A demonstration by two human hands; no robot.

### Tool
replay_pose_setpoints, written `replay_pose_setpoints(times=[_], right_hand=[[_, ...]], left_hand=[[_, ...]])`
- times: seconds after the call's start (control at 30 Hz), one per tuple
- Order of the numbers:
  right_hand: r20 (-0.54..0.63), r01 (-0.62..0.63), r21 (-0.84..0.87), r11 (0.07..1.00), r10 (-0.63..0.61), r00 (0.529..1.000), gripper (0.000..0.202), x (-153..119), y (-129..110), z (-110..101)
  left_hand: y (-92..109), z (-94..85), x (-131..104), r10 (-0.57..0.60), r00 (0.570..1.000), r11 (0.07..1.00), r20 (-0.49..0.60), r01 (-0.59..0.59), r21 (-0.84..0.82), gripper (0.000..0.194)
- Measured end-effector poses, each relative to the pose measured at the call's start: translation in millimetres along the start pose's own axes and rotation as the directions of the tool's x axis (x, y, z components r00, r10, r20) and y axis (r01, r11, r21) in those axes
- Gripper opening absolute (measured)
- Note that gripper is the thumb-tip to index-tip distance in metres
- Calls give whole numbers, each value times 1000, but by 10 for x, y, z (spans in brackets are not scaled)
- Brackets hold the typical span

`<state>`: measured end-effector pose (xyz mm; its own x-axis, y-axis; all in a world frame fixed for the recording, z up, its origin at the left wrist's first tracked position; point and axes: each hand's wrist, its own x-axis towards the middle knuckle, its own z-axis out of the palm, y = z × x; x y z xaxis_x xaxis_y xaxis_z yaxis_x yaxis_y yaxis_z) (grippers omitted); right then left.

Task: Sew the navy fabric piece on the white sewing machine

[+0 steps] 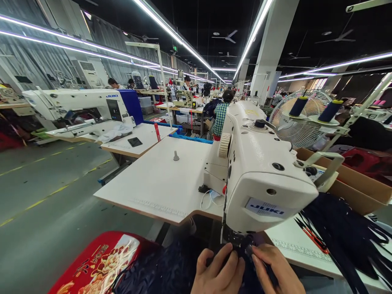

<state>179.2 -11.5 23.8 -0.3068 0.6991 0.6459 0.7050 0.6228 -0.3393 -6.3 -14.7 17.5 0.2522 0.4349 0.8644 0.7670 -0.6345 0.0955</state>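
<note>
Where needle sits | left hand (219, 273), right hand (277, 271) pinch crinkled dark fabric (171, 269)

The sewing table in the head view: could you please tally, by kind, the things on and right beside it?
White sewing machine: 1
Dark blue thread cones: 2
Cardboard box: 1
Dark fabric piece pinched at the needle by the left hand and right hand: 1
Pile of dark fabric strips: 1
Total: 6
</note>
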Motion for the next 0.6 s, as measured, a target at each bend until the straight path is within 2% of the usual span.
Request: replay_pose_setpoints(times=[0.13, 0.23, 0.4, 0.5, 0.6], right_hand=[[19, 97, -7, 995, -96, 995, 15, 13, 14, 83], [34, 115, -20, 993, -114, 993, 16, 20, 25, 111], [9, 155, -70, 985, -155, 988, 20, 103, -35, 112], [-31, 187, -104, 977, -191, 981, 24, 164, -75, 85], [-6, 245, -147, 958, -249, 969, 26, 208, -81, 36]], left_hand=[[-42, 16, -34, 36, 999, 999, -16, -36, -1, 32], [-53, 54, -62, 34, 999, 999, -4, -34, 2, 37], [-57, 106, -54, 64, 988, 998, -140, -63, 12, 49], [-51, 60, -12, 58, 997, 998, -52, -57, 8, 36], [-45, 7, 32, 59, 996, 998, -60, -58, 17, 34]])
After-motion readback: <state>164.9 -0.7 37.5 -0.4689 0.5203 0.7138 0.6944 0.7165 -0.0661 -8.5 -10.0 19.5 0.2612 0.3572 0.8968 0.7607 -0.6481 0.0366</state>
